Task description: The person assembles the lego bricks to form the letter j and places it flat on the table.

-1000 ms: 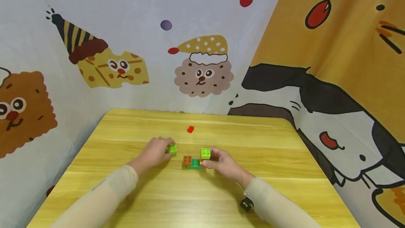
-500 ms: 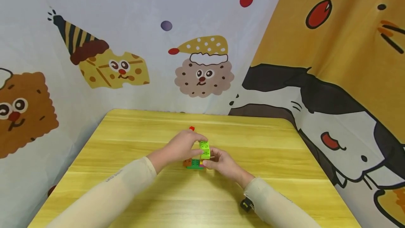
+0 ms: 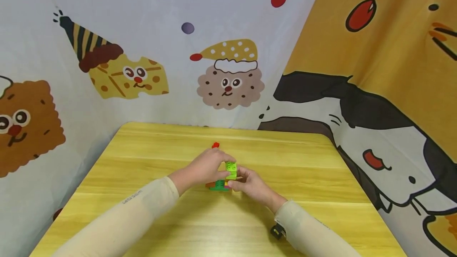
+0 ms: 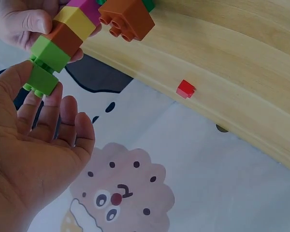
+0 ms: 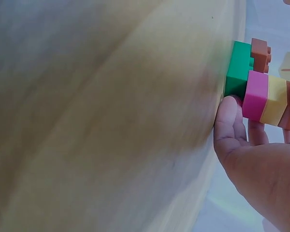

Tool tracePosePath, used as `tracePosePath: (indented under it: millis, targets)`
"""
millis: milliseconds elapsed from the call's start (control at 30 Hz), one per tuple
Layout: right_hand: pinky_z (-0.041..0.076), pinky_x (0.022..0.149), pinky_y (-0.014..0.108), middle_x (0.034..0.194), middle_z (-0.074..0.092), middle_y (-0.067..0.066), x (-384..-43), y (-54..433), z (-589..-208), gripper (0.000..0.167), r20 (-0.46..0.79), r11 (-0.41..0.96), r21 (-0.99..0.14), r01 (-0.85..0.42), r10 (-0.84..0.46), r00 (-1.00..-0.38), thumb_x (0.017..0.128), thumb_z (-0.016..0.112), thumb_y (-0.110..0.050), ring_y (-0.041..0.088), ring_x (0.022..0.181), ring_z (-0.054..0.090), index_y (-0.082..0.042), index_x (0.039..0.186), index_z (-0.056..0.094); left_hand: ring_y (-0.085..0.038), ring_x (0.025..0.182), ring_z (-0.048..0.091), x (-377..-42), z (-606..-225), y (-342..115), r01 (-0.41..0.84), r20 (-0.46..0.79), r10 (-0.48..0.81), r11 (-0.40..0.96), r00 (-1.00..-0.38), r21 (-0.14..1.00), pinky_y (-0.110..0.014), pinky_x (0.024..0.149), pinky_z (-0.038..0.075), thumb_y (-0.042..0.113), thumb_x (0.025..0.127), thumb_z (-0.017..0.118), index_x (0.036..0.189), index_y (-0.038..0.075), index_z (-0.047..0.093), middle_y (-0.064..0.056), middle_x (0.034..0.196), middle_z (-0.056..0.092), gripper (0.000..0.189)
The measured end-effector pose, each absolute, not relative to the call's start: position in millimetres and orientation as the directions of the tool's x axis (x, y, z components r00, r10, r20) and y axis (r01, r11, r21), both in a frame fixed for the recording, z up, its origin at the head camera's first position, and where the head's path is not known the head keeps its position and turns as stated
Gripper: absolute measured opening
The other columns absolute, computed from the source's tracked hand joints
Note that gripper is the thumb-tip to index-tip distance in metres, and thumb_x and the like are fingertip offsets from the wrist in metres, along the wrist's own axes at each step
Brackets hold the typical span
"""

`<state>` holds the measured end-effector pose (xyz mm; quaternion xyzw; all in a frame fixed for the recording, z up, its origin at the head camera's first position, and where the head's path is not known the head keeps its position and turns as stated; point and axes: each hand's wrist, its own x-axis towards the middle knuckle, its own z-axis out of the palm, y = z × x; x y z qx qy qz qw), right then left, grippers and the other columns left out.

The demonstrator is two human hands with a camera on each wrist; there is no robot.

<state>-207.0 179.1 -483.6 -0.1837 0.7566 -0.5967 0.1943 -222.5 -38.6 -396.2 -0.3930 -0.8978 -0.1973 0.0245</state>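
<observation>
My left hand (image 3: 205, 165) pinches a light green toy brick (image 4: 42, 81) between thumb and fingertips at the top of a brick stack. A narrow gap with studs shows between it and the light green brick (image 4: 50, 52) below. Under that come an orange-brown brick (image 4: 65, 37), a yellow brick (image 4: 76, 21) and a magenta brick (image 5: 255, 96). The magenta one sits on a long green brick (image 5: 238, 70), which also bears a brown brick (image 4: 133, 19) at its other side. My right hand (image 3: 255, 185) grips the stack from the right, thumb in front and fingers behind.
A small red brick (image 4: 185, 89) lies farther back on the wooden table (image 3: 292, 158), partly behind my left hand in the head view. A printed cloth (image 3: 178, 102) hangs behind the table. A black device (image 3: 277, 231) is at my right sleeve.
My left hand has carried the light green brick rightward onto the top of the stack, then lowered it slightly. My right hand has kept its grip on the stack.
</observation>
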Motion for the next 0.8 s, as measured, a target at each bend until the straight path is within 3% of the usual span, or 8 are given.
tracePosePath:
  millis: [467,800]
  targets:
    - [0.052,0.085,0.051,0.123,0.066,0.011,-208.2,177.4,-484.2,0.037,-0.063,0.209,-0.977,-0.052,-0.506,-0.860,0.094,0.070,-0.028,0.033,0.104,0.064,-0.019,0.129,0.063,-0.004,0.087,0.060,-227.8,-398.0,-37.2,0.722,0.190,0.708,0.602,-0.680,0.340,-0.024,0.080,0.051,0.028,0.086,0.079,0.121,0.017,0.072,0.006,0.115,0.071,0.038]
    - [0.053,0.082,0.048,0.121,0.067,0.010,-208.3,177.7,-486.2,0.035,-0.072,0.227,-0.973,-0.048,-0.491,-0.868,0.094,0.070,-0.029,0.029,0.101,0.066,-0.018,0.126,0.065,-0.012,0.099,0.064,-226.2,-400.4,-36.5,0.712,0.198,0.694,0.614,-0.693,0.341,-0.030,0.088,0.051,0.027,0.083,0.081,0.117,0.018,0.074,0.008,0.114,0.071,0.036]
